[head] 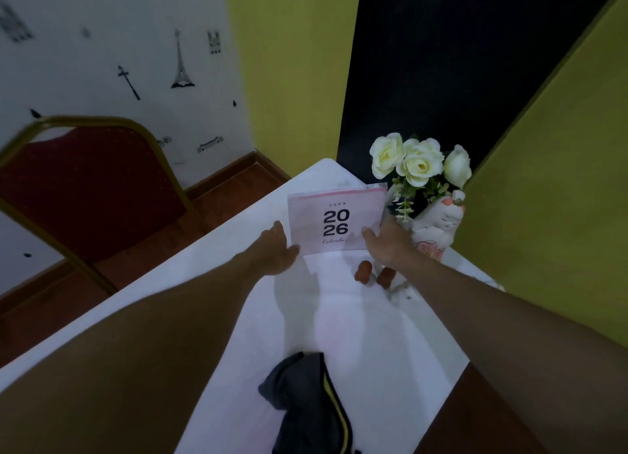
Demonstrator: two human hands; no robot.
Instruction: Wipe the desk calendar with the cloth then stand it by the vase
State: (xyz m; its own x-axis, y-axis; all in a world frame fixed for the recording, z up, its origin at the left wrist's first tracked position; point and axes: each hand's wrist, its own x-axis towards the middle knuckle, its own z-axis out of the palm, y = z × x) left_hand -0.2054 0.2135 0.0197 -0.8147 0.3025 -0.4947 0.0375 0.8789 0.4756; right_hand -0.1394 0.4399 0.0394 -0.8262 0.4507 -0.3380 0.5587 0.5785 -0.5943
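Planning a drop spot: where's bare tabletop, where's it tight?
Free: the white table between the forearms, from the dark cloth up to the calendar; also the strip left of the left hand. Crowded: far right corner, with vase, right hand and two brown objects.

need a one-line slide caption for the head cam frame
Both hands, left and right, steady the upright 2026 desk calendar beside the cat-shaped vase of white roses; dark cloth lies nearer.
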